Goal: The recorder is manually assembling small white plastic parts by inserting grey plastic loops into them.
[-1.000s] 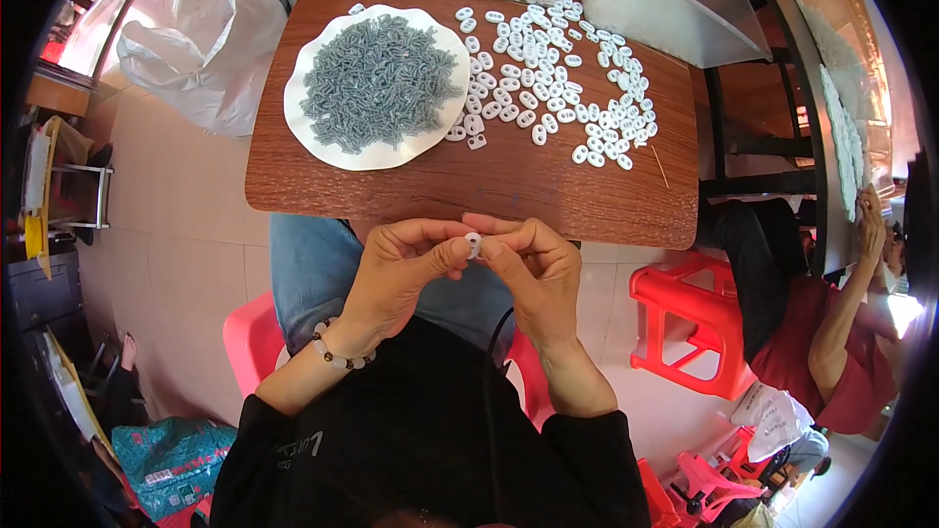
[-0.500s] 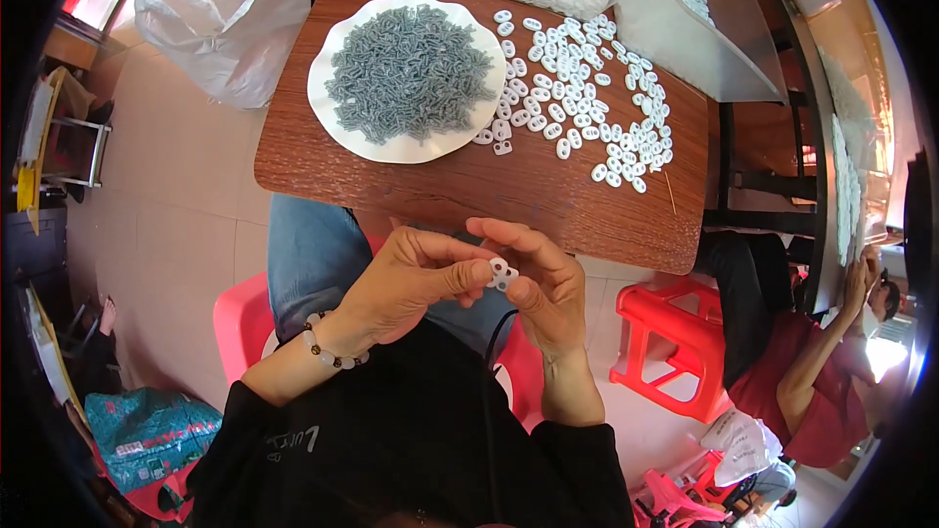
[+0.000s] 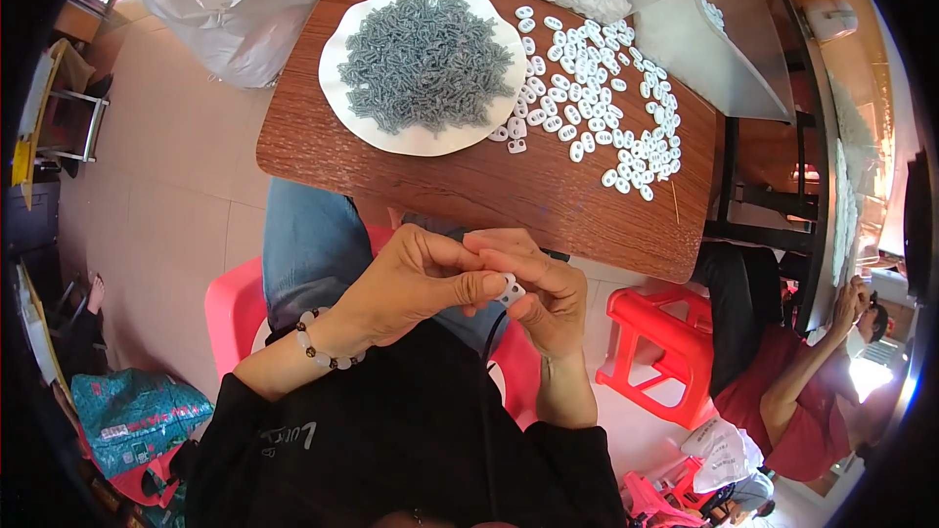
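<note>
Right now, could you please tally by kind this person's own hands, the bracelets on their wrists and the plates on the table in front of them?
Left hand and right hand: 2
Bracelet: 1
Plate: 1
Total: 4

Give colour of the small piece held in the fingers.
White piece, clearest in the head view.

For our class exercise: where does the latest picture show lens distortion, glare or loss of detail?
Head view: the dark frame at right curves and the image corners are black; head view: a white glare patch sits beside the dark red shirt; head view: the white piece shows holes but little finer detail.
</note>
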{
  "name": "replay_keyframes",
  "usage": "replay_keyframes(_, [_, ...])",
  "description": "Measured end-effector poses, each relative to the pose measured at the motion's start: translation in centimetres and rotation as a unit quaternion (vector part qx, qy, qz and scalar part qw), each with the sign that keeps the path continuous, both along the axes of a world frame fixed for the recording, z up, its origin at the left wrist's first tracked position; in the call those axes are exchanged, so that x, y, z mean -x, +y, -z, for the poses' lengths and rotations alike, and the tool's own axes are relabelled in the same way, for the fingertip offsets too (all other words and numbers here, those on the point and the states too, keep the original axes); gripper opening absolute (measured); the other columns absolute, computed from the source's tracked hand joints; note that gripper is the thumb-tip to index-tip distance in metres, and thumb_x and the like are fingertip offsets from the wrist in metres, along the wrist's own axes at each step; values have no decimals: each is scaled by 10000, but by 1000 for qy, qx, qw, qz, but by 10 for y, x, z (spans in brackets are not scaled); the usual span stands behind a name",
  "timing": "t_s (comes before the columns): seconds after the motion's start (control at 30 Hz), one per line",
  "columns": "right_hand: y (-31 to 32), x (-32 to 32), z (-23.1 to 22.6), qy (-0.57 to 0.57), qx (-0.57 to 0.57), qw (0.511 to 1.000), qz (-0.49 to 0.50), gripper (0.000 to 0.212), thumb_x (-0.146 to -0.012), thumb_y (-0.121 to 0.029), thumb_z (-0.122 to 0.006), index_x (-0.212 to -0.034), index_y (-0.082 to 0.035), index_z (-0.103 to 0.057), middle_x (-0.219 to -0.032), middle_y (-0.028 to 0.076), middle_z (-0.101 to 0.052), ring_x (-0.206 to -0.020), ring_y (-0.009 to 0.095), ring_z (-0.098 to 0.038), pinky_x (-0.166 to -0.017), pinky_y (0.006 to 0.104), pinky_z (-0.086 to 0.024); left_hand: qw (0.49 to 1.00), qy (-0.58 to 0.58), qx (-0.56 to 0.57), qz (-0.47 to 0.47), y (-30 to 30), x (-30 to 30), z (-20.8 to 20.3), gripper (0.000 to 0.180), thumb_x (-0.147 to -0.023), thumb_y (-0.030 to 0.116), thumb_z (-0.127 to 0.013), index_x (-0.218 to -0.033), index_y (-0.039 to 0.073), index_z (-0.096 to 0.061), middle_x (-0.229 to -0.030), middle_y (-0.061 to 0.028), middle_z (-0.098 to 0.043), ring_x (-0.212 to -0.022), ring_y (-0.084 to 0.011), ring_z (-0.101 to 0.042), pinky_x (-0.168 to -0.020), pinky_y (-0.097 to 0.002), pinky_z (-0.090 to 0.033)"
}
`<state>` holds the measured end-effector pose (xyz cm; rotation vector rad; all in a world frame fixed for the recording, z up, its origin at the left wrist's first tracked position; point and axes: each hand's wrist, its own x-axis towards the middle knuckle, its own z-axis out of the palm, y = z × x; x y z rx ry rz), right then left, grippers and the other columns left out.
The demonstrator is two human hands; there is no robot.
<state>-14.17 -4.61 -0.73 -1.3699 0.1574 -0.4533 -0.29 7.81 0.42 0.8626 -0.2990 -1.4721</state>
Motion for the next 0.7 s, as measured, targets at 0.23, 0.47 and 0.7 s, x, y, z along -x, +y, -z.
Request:
replay_keyframes(0.23, [2,2,-1,16,-31,999,8,518,-824,-386,-707,-1120,35,-656,-1160,248,-627,-1098,336,-582,-945,447,-423,999,-25,-29,-4,1,1,-9,170,-843,113,-722,-946,-22,-709,-771,-50,-669,-670,-90,-575,-617,-222,-458])
replay_keyframes(0.47, [7,5,-4,37,-44,998,32,495,-796,-344,-739,-1090,47,-666,-1137,247,-637,-1075,327,-612,-947,431,-451,994,-103,-23,-13,3,2,-17,177,-851,119,-718,-932,-38,-708,-748,-39,-659,-662,-63,-550,-602,-208,-438])
replay_keyframes(0.7, [7,5,-4,21,-49,999,-2,375,-806,-175,-735,-1111,30,-661,-1171,207,-636,-1115,298,-604,-938,376,-469,993,-120,-20,6,4,-3,-23,162,-862,90,-700,-943,-50,-707,-847,-57,-703,-774,-57,-588,-691,-214,-481])
